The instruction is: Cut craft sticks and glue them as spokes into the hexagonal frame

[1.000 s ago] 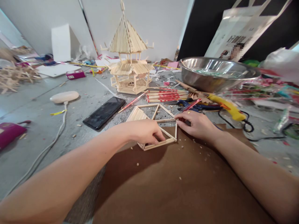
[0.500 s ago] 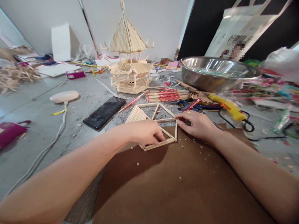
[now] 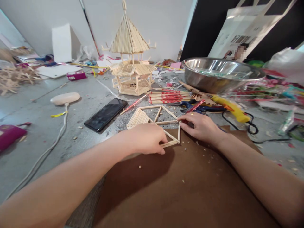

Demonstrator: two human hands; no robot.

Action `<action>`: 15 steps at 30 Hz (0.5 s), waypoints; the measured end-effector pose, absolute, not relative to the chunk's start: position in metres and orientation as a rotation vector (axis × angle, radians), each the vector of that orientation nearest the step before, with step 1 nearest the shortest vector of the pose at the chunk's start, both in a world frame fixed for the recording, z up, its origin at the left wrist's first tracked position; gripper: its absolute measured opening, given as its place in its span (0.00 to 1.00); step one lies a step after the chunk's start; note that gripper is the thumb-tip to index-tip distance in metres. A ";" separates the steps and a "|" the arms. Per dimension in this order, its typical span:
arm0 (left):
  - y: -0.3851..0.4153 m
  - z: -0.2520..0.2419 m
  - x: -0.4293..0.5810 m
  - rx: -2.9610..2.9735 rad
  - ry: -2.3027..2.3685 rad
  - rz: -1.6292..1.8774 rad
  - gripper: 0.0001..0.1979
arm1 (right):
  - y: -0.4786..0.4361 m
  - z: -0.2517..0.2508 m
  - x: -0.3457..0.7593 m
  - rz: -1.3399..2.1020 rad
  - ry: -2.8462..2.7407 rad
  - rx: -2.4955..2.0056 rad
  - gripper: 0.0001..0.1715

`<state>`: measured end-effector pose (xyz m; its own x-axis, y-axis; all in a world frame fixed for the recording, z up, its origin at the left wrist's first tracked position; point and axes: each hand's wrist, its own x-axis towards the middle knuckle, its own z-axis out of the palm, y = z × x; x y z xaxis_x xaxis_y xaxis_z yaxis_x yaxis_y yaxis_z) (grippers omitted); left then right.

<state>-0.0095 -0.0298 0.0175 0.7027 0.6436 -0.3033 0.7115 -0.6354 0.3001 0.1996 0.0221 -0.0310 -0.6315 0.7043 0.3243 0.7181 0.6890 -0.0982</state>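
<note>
Your left hand point(image 3: 146, 138) curls over the pale wooden stick frame point(image 3: 139, 116), fingers closed on its near rail. Your right hand point(image 3: 201, 126) pinches its right corner. Frame lies flat, far edge of brown sheet point(image 3: 180, 186).

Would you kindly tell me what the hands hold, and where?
Both hold the stick frame: the left hand grips its near edge, the right hand pinches its right corner.

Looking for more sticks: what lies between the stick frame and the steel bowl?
A bundle of red-wrapped sticks and a blue-handled tool, seen in the head view.
</note>
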 end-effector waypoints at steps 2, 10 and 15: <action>-0.035 0.017 -0.006 2.587 1.180 -0.226 0.10 | 0.022 -0.031 0.200 -0.061 -2.566 -1.113 0.13; -0.050 0.017 0.002 2.671 1.327 -0.194 0.08 | 0.022 -0.032 0.201 -0.079 -2.581 -1.130 0.13; -0.053 0.018 0.006 2.685 1.336 -0.212 0.07 | 0.022 -0.031 0.200 -0.062 -2.586 -1.123 0.14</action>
<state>0.0061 -0.0528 0.0183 0.5968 0.7808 -0.1849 0.7997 -0.5977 0.0576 0.2002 0.0220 -0.0314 -0.6397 0.7046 0.3072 0.7184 0.6901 -0.0869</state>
